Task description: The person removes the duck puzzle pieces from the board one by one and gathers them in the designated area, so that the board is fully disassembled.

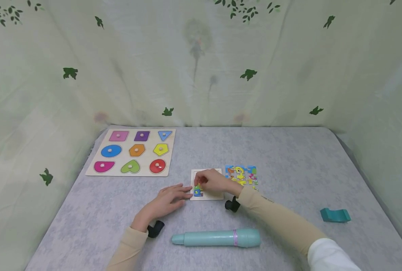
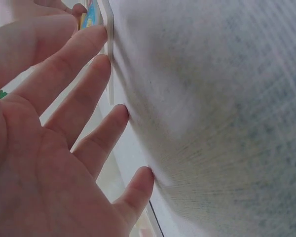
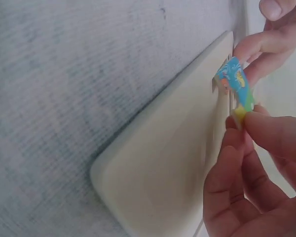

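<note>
A small wooden puzzle tray (image 1: 215, 195) lies mid-table, with blue and green jigsaw pieces (image 1: 197, 192) in its left corner. Over the tray, my right hand (image 1: 214, 180) pinches a jigsaw piece with yellow on it (image 3: 240, 113) between thumb and fingers, right against the blue piece. How far it is seated cannot be seen. My left hand (image 1: 170, 199) rests with fingers spread, fingertips touching the tray's left edge and the table, as the left wrist view shows. Beyond the right wrist lies a group of colourful loose jigsaw pieces (image 1: 240, 174), partly covered by that hand.
At the back left lies a wooden shape board (image 1: 144, 160) with several knobbed shapes. A teal microphone-shaped tube (image 1: 214, 238) lies near the front, between the forearms. To the right is a teal curved block (image 1: 335, 215). Patterned curtains (image 1: 201, 94) hang behind the table.
</note>
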Available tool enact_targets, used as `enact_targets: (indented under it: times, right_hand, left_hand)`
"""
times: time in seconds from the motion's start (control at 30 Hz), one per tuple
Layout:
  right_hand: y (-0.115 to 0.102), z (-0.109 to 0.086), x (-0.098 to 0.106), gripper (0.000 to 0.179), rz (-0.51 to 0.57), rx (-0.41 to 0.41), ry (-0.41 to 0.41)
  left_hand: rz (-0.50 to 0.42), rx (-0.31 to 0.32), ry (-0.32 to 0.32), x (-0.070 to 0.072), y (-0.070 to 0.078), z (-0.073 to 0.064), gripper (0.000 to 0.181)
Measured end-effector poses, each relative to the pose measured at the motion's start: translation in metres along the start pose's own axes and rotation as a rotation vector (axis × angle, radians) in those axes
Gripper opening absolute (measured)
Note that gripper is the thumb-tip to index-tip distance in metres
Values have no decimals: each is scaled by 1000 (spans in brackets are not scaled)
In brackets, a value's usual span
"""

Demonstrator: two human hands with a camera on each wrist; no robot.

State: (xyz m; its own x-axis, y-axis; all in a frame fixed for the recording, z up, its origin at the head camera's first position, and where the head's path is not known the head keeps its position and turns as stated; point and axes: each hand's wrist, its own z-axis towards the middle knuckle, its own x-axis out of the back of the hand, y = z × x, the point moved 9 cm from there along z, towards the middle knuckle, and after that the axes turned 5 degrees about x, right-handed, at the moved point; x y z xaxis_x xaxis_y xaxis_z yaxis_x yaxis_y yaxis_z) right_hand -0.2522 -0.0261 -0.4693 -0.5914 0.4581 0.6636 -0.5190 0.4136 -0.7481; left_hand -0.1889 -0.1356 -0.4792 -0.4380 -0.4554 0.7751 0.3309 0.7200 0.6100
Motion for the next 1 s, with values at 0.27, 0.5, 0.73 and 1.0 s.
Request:
enact_targets:
  times: [0.27, 0.5, 0.73, 1.0]
  right_hand:
    - [24, -16, 22, 15, 135, -73, 49]
    - [42, -45, 44, 10, 187, -116, 104]
    - [52, -66, 54, 8, 205, -111, 100]
    - [59, -77, 49, 9, 182, -128, 66]
  left_hand:
    - [-12, 2, -3, 1, -1, 0, 32]
    - [-6, -17, 11, 1, 2, -1, 32]
    - [-26, -26, 17, 2, 2, -2, 33]
    - [-30, -33, 18, 2, 2, -2, 32]
